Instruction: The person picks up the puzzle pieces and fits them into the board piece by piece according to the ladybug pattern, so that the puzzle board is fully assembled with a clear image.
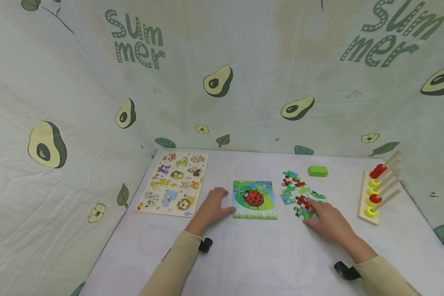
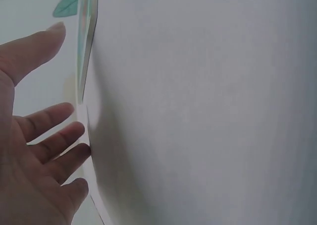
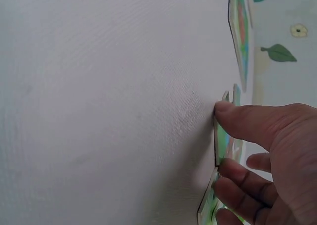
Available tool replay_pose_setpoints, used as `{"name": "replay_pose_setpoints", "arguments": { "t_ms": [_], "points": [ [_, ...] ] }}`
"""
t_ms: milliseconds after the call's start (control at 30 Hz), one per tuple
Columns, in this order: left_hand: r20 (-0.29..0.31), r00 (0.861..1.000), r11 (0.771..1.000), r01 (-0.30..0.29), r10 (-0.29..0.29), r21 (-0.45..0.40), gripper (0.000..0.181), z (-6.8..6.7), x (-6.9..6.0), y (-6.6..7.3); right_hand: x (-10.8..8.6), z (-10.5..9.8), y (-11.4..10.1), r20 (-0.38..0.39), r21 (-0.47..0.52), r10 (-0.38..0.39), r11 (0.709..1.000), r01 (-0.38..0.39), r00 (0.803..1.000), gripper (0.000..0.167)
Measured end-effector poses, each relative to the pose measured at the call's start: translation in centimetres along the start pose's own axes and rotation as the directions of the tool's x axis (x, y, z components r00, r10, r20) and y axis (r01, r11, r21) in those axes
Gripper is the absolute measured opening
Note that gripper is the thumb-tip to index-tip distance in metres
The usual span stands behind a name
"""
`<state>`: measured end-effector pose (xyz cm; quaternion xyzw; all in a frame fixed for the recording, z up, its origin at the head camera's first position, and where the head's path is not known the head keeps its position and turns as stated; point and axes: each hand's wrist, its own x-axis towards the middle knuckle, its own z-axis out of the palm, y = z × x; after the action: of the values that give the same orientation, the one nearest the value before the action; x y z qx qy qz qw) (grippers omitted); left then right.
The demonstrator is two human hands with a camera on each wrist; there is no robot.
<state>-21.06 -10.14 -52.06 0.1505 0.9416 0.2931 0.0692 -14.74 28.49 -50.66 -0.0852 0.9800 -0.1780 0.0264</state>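
Note:
A square ladybug puzzle board (image 1: 254, 200) lies flat on the table. My left hand (image 1: 215, 207) is at its left side, thumb near the lower left corner and fingers spread, holding nothing; the left wrist view also shows this hand (image 2: 44, 155) loose. To the right of the board lies a loose pile of jigsaw pieces (image 1: 288, 199), red, green and blue. At the pile's near edge, my right hand (image 1: 331, 224) has thumb and fingers on either side of a green jigsaw piece (image 1: 306, 214). In the right wrist view, the thumb touches this piece (image 3: 221, 143) on the table.
An animal peg puzzle board (image 1: 174, 185) lies at the left. Behind the pieces is a green block (image 1: 317, 171). On the right stands a wooden peg stacker (image 1: 366, 201) with red and yellow beads and upright pegs. A printed cloth (image 1: 259, 49) hangs around the table.

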Motion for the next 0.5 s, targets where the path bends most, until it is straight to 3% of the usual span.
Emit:
{"name": "replay_pose_setpoints", "arguments": {
  "t_ms": [233,500],
  "points": [
    [0.050,0.998,1.000,-0.025,0.024,0.017,0.083,0.44,-0.01,-0.02,0.13,0.33,0.28,-0.014,0.027,-0.019,0.999,0.020,1.000,0.058],
    [0.123,0.990,0.991,-0.078,0.064,0.112,0.097,0.72,-0.17,-0.28,0.09,0.50,0.21,-0.027,0.082,-0.055,0.995,0.057,0.998,0.047]
  ]
}}
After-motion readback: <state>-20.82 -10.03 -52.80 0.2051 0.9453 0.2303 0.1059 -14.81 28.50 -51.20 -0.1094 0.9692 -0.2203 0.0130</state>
